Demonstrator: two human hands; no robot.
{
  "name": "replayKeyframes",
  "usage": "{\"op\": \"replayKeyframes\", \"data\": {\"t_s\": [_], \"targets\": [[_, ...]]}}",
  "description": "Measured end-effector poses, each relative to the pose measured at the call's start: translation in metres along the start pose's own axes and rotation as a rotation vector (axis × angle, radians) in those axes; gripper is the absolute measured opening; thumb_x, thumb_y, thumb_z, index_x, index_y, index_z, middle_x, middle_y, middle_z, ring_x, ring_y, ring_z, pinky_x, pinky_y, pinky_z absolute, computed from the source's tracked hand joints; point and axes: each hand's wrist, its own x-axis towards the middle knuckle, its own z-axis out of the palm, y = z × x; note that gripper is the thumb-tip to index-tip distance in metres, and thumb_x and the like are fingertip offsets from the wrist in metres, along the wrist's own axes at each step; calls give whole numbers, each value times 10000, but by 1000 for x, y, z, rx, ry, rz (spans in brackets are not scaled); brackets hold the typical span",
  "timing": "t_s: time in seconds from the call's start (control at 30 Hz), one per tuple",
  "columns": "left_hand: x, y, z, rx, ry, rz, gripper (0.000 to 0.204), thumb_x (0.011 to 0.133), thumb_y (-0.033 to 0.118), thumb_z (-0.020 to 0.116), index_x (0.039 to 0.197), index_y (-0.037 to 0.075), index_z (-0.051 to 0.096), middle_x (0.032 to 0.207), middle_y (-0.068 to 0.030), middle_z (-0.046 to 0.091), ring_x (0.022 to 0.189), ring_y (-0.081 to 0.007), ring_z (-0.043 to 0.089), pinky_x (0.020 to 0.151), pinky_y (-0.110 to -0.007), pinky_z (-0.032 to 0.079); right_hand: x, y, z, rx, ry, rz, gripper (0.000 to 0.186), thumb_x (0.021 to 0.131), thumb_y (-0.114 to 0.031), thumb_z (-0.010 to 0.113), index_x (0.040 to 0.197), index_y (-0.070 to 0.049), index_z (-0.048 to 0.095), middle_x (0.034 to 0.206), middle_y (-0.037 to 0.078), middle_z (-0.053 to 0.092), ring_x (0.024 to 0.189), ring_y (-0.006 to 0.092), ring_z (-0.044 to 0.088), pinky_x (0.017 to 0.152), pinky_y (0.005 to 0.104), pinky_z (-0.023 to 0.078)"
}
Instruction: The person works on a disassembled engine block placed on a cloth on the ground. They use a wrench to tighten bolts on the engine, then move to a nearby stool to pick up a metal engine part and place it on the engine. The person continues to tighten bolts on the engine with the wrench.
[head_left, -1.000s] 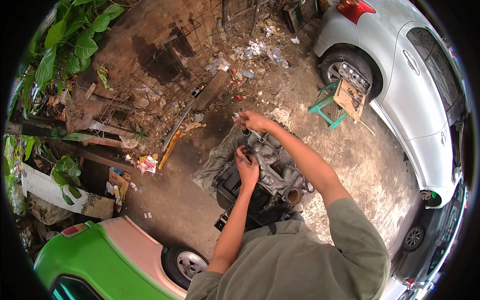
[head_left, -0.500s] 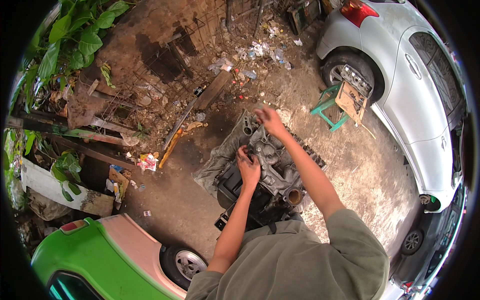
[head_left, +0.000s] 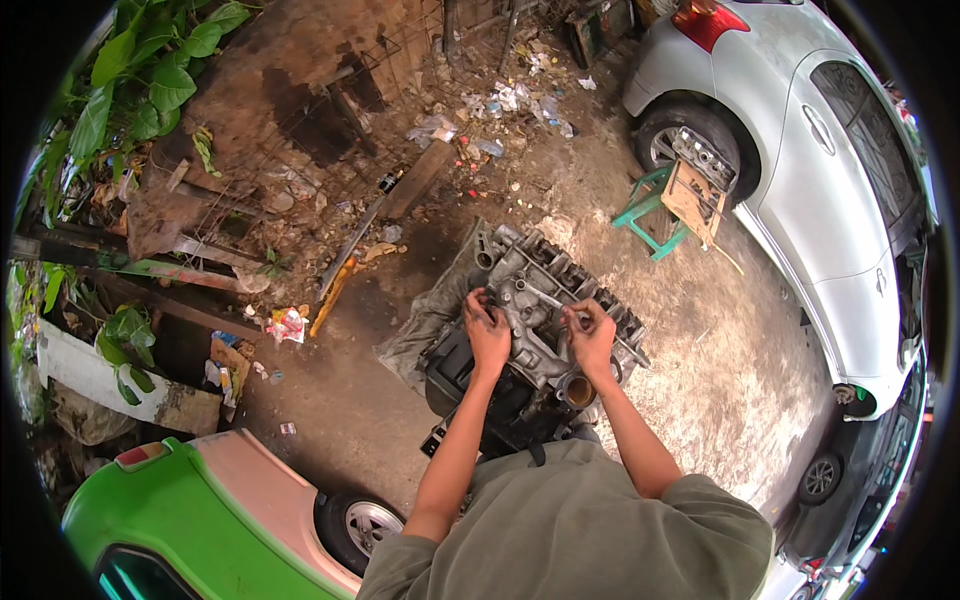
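A greasy metal engine (head_left: 535,340) with a row of valve gear along its far right side sits right in front of me. My left hand (head_left: 487,335) is at its left side, fingers bent and closed against the metal; whatever lies under the fingertips is hidden. Over the right part of the engine, my right hand (head_left: 592,335) pinches the end of a slim silver wrench (head_left: 543,297). The wrench lies slantwise across the engine top, its other end pointing toward the far left. A round pipe opening (head_left: 576,391) faces up just below my right hand.
Dirty cloth (head_left: 410,335) spreads under the engine's left side. A green stool (head_left: 650,215) with a board and a metal engine part (head_left: 705,160) stands by a silver car (head_left: 800,190). A green car (head_left: 190,510) is at lower left. Rubble and a wooden plank (head_left: 420,180) lie beyond.
My right hand has come back from the engine's far edge to its right middle, and the wrench now shows plainly. My left hand stays at the left side.
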Motion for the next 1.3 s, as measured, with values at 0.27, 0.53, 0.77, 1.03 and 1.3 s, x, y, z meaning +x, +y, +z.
{"op": "replayKeyframes", "data": {"t_s": [0.27,0.53,0.77,1.03,1.3], "targets": [[-1,-1,1,-20,9,-38,373,887,71,502,1241,-2,412,1095,-209,471,1026,-364,484,912,-475,384,77,-39,12,286,-78,-22,283,974,-257,571,837,-15,622,617,-40,465,519,74,408,486,267,331],[0,1,0,3,16,-40,382,876,79,503,1235,-14,411,1098,-214,473,1026,-376,483,920,-472,381,170,-60,77,-346,-500,-383,380,965,-338,559,798,-4,631,605,88,466,566,185,419,560,372,361],[-1,3,0,-4,17,-60,375,868,72,506,1218,-19,409,1089,-223,479,1040,-379,477,924,-477,376,180,-41,99,-503,-772,-322,399,964,-360,553,773,-11,587,644,117,502,626,201,454,615,377,385],[0,1,0,41,3,-44,364,877,75,494,1218,-22,409,1084,-219,484,1026,-365,492,910,-470,394,180,-41,106,-481,-804,-378,387,950,-351,574,808,8,597,721,186,594,671,263,562,650,410,422],[0,-1,1,87,18,-11,358,891,67,491,1231,-12,413,1069,-205,496,992,-328,524,879,-444,435,190,-26,115,-345,-847,-463,282,950,-233,590,839,25,605,802,195,642,782,267,631,706,405,454]]}}
